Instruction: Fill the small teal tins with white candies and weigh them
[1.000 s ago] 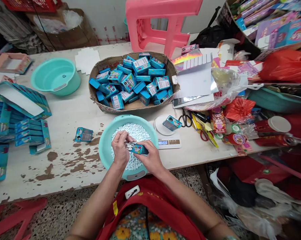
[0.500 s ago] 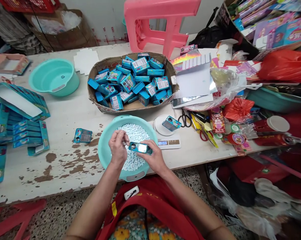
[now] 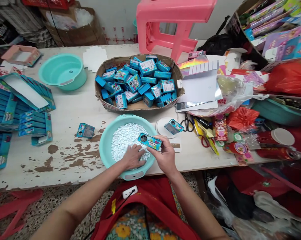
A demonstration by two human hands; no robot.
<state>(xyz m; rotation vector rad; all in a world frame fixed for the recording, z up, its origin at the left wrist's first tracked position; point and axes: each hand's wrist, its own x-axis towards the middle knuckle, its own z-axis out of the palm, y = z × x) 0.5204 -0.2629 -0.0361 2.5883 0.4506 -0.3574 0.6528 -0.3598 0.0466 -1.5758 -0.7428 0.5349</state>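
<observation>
My right hand (image 3: 166, 154) grips a blue candy box (image 3: 149, 141) by its right end, tilted above the basin's right side. A dark round opening shows at the box's left end. My left hand (image 3: 133, 156) lies on the small white candies (image 3: 126, 133) in the turquoise basin (image 3: 105, 146), fingers spread and fingertips partly among them. Right of the basin, another blue box (image 3: 174, 126) rests on a white round scale plate (image 3: 162, 128). One more blue box (image 3: 85, 130) stands on the table left of the basin.
A cardboard tray (image 3: 140, 108) full of blue boxes lies behind the basin. Blue display cartons (image 3: 35, 125) and a second turquoise basin (image 3: 62, 71) are at the left. Scissors (image 3: 187, 123), white sheets (image 3: 199, 83) and red cups (image 3: 275, 137) sit at the right. A pink stool (image 3: 174, 13) stands behind.
My left hand has gone from beside the box's opening down into the candies, its fingers spreading. My right hand has raised and turned the box, so its printed face shows. The view has shifted slightly.
</observation>
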